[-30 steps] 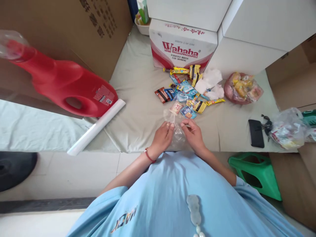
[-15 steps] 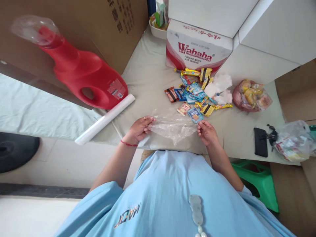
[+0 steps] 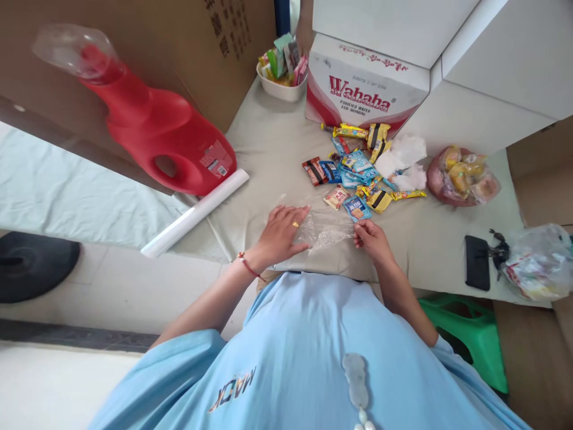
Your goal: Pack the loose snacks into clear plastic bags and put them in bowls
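A clear plastic bag (image 3: 326, 230) lies spread on the grey cloth-covered surface (image 3: 268, 155) in front of me. My left hand (image 3: 281, 233) lies flat on the bag's left part with the fingers stretched out. At the bag's right edge my right hand (image 3: 372, 239) pinches the plastic with closed fingers. A pile of small snack packets (image 3: 353, 170) sits just beyond the bag, the nearest ones a finger's length from my right hand.
A red detergent jug (image 3: 156, 134) and a white roll (image 3: 194, 213) lie at the left. At the back stand a Wahaha carton (image 3: 362, 89), white boxes and a small bowl (image 3: 280, 83). At the right are a bag of buns (image 3: 463, 176), a black phone (image 3: 477, 270), another plastic bag (image 3: 539, 263) and a green stool (image 3: 470, 334).
The hands first pulled the crumpled bag apart sideways. Since then my left hand has let go of its edge and now lies flat on the bag; the right hand keeps its pinch.
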A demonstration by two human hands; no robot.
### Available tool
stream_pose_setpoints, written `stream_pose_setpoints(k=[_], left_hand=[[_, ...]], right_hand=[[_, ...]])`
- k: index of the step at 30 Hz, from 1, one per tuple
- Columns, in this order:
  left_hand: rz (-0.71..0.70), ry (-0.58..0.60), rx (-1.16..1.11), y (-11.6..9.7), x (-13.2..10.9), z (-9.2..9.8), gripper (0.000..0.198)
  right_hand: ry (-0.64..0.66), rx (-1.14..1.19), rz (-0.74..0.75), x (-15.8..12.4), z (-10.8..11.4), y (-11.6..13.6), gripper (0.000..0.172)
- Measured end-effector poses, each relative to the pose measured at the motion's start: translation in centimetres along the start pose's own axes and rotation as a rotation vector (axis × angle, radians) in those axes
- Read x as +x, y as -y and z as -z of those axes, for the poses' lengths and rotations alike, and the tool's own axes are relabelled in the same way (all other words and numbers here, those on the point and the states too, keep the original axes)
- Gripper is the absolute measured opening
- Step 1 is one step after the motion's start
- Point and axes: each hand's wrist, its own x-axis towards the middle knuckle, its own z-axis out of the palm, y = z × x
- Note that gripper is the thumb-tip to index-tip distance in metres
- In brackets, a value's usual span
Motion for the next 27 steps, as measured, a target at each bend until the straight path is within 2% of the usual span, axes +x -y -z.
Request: stream_pose_setpoints(k=[1,3,6,8,10,12,13,15,17,19,21,24,27], left_hand=[[0.019,0.043,0.036,0.2,0.2,-0.5,0.081],[0.055,0.096,0.049,0.8,0.1,-1.1,0.063],[-0.047,0.073,0.027,1.6,-1.8,-0.4,0.029],[-0.165,0.06,0.02,1.6,-3.9,0.5,0.026],[-0.239,0.113,-0.001,1.3,-6.1,1.4,0.029],[-0.21,0.115,-0.009,0.9,-7.6,1.8,0.029],[-0.158,0.069,-0.002,0.6,-7.9,1.8,0.027],[-0.019,-0.08,0.033,0.3,-7.3,1.2,0.024],[0.105,-0.174,0.074,0.2,-5.2,0.0,0.038],[0.201,-0.141,0.108,0.2,-2.4,-1.4,0.054],[0.26,-0.04,0.128,0.3,0.0,-2.4,0.052],[0.17,0.043,0.12,0.4,0.9,-2.3,0.033],[-0.029,-0.002,0.077,0.3,-1.8,-0.4,0.029]], right_hand=[[-0.001,0.0,0.004,0.1,0.1,0.0,0.048],[-0.007,0.0,0.012,0.2,0.4,-0.1,0.047],[-0.027,0.002,0.018,0.4,1.2,-0.3,0.044],[-0.04,0.004,0.017,0.6,1.5,-0.6,0.042],[-0.045,0.004,0.02,0.8,1.6,-1.0,0.04],[-0.046,0.001,0.031,1.0,1.5,-1.3,0.038],[-0.046,-0.001,0.037,1.0,1.4,-1.4,0.037],[-0.045,-0.003,0.049,1.2,1.2,-1.5,0.037],[-0.039,-0.004,0.058,1.3,1.0,-1.6,0.039],[-0.03,-0.011,0.06,1.4,1.1,-1.7,0.04],[-0.026,-0.02,0.057,1.4,1.3,-1.8,0.04],[-0.028,-0.017,0.049,1.3,1.8,-2.0,0.038],[-0.039,0.006,0.052,1.3,2.1,-2.1,0.037]])
